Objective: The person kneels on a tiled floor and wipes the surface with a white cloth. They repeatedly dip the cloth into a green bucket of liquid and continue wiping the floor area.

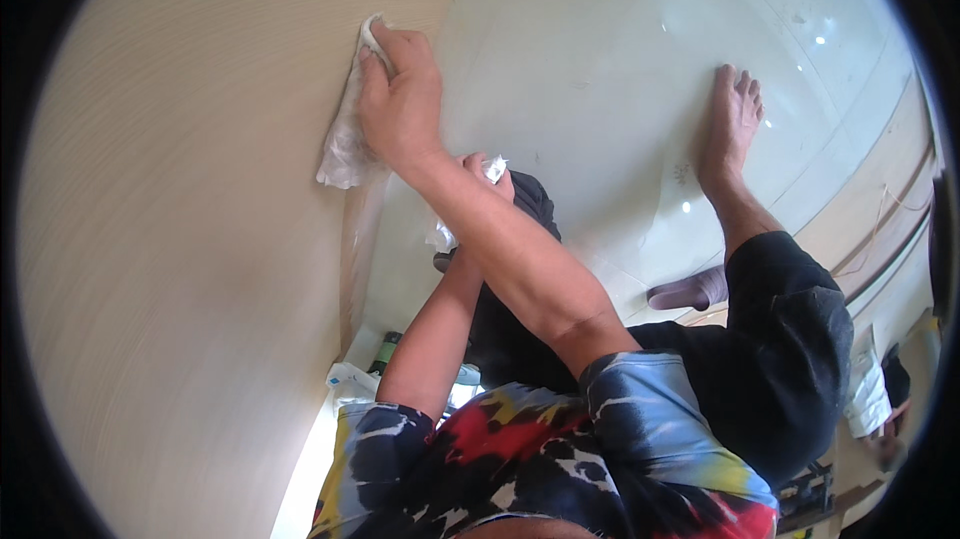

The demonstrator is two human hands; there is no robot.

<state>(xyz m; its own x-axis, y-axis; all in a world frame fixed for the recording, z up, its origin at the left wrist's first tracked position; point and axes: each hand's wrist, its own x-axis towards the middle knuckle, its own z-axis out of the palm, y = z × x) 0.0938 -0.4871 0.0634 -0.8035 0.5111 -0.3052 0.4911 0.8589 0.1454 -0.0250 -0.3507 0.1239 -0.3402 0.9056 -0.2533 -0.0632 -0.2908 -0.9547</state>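
My right hand (405, 108) pinches a folded white cloth (342, 153) between thumb and fingers and presses it against a pale wood-grain panel (187, 201). The cloth lies near the panel's edge, its lower end hanging loose. Beneath my right forearm, my left hand (504, 185) is closed around a crumpled, shiny white packet (442, 237). Both ends of this packet show, while its middle is hidden by my forearm and fingers.
Glossy pale floor (570, 89) extends beyond the panel. My bare foot (735, 115) rests on it, with a mauve slipper (690, 290) behind. A green-and-black container (386, 351) and a white plastic bag (349, 381) sit beside my left arm. A thin cable (874, 231) runs at right.
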